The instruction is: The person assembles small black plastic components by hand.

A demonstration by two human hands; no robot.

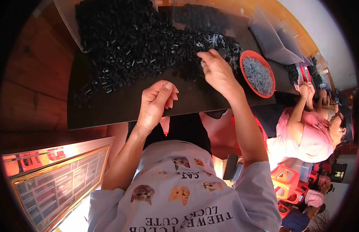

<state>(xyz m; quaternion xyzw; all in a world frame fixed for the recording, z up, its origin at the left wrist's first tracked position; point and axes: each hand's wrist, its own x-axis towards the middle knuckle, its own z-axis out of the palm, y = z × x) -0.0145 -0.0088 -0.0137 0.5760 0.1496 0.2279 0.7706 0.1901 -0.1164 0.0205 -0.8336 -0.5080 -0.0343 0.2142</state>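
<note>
A big heap of small black tube-shaped plastic parts (129, 46) covers much of the dark table. In front of the heap, over the table's near edge, my left hand (158, 101) is closed, its thumb pressed against the curled fingers; whatever it may hold is hidden. My right hand (218, 71) is over the right-hand side of the heap, fingers bent and drawn together, and I cannot make out anything in them. To its right stands a red bowl (241, 73) filled with small pale grey pieces (257, 75). More pale pieces (217, 40) lie among the black parts beyond my right hand.
Clear plastic bins (278, 40) stand at the far right of the dark table (121, 108). A co-worker in pink (303, 133) sits to the right, hands at another red container (305, 72). Orange-red stools (286, 179) stand behind that person. A gold-framed panel (63, 185) is at lower left.
</note>
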